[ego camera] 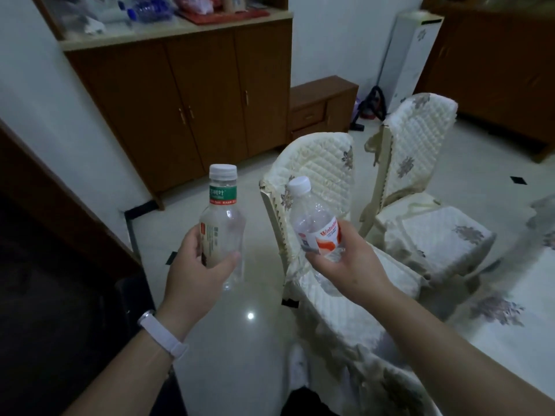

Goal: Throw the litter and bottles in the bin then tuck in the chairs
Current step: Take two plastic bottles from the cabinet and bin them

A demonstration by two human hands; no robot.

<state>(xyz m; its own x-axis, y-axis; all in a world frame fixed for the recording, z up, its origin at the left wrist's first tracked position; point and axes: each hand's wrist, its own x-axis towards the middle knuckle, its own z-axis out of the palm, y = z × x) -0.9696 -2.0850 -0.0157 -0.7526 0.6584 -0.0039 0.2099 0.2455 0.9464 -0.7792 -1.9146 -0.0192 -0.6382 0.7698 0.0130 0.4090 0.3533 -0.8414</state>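
Observation:
My left hand (195, 265) grips a clear plastic bottle with a green label (222, 217), held upright over the floor. My right hand (345, 262) grips a smaller clear bottle with a red and white label (315, 226), tilted slightly left, in front of a chair back. Both bottles have white caps and look empty. Two chairs with cream quilted covers stand pulled out from the table: the near chair (318, 166) just behind my right hand, the far chair (420, 139) to its right. No bin is in view.
The table with a cream floral cloth (510, 325) lies at the lower right. A brown wooden cabinet (186, 94) stands ahead against the wall, a low brown unit (324, 106) beside it. A dark piece of furniture (60, 265) is at the left. Glossy tiled floor (240, 325) lies between.

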